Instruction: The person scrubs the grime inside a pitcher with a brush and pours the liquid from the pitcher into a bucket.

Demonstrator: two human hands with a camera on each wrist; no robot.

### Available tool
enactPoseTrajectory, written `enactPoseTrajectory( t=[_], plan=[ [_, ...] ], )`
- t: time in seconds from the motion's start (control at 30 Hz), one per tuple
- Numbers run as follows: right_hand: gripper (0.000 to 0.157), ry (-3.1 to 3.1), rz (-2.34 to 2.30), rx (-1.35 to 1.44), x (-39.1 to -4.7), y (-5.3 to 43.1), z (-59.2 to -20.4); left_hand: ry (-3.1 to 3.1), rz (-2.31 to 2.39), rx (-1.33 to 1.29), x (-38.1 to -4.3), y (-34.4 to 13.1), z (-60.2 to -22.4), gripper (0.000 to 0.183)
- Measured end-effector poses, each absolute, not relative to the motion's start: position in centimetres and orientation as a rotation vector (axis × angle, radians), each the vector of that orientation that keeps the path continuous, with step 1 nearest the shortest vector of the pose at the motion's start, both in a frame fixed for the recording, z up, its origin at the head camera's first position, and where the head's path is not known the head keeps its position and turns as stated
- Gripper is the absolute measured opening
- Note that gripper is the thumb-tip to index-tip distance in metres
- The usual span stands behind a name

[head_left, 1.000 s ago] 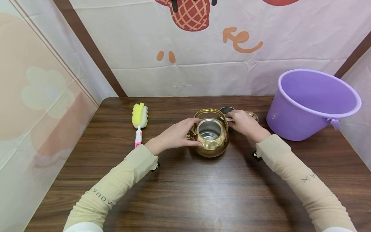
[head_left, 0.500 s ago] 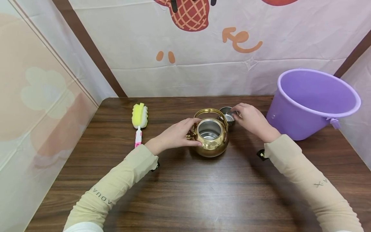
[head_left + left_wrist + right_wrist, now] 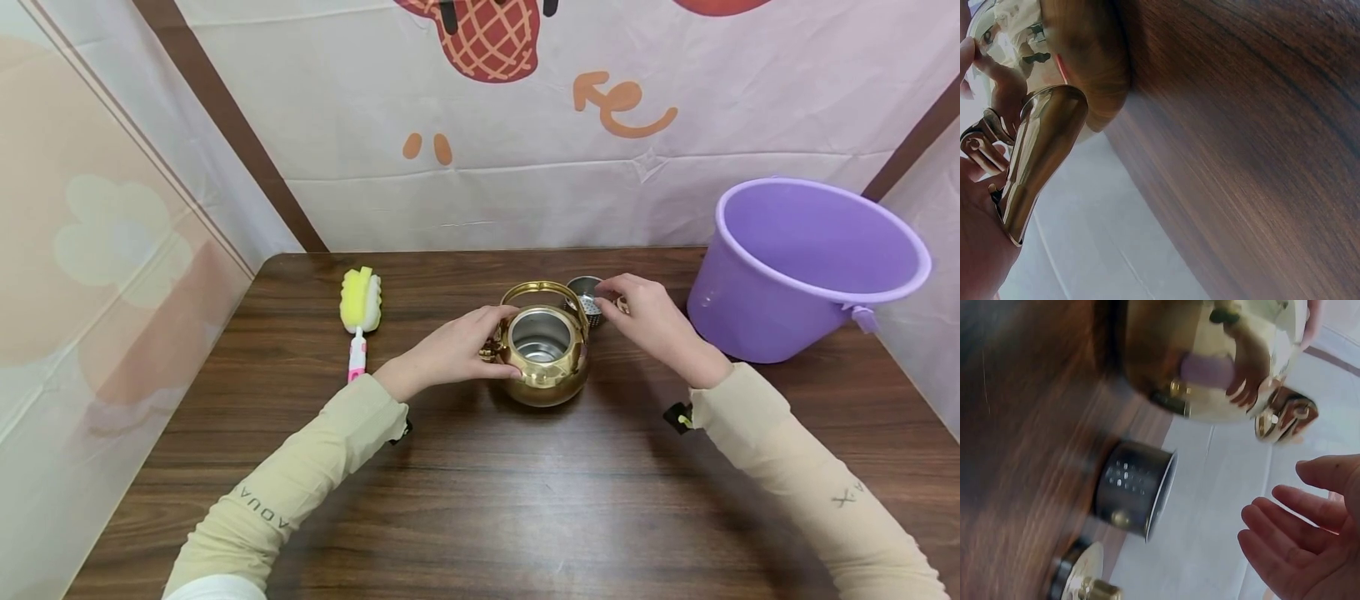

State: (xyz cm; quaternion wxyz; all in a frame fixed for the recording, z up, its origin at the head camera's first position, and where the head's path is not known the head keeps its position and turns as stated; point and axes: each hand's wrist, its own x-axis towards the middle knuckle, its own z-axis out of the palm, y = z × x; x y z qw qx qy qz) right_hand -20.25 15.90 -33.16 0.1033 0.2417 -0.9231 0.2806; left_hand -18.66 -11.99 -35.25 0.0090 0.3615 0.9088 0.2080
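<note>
A shiny gold kettle [image 3: 551, 385] stands upright with its lid off, showing the steel inside; its top handle is raised. My left hand [image 3: 453, 354] grips it from the spout side, thumb in front and fingers behind. The spout [image 3: 1050, 144] lies against the palm in the left wrist view. Just right of the kettle, a perforated steel tea strainer [image 3: 1135, 484] stands upright on the table. My right hand [image 3: 652, 321] hovers beside and above it with relaxed fingers [image 3: 1285, 531], holding nothing. The gold-knobbed lid [image 3: 1082, 575] lies near the strainer, mostly hidden by that hand in the head view.
A large purple bucket [image 3: 787, 308] stands at the right of the brown wood-grain table [image 3: 525, 508]. At the back left lies a yellow and white sponge brush [image 3: 362, 300] with a pink and white handle. A printed cloth [image 3: 517, 204] hangs behind the table.
My right hand has left the strainer, moving right and then slightly towards me. The strainer stays beside the kettle. My left hand and the kettle have not visibly moved.
</note>
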Motion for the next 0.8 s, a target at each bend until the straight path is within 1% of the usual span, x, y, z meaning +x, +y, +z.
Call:
enactPoseTrajectory(
  t=[0.5,0.8],
  plan=[
    [0.041,-2.795,1.074,0.559,-18.9,14.6,-34.2,2.835,0.631,1.135,-18.6,-12.1,-35.1,0.082],
    [0.048,-2.833,1.211,0.543,-18.5,14.2,-35.3,2.815,0.620,1.125,-18.7,-12.2,-35.0,0.086]
  ],
)
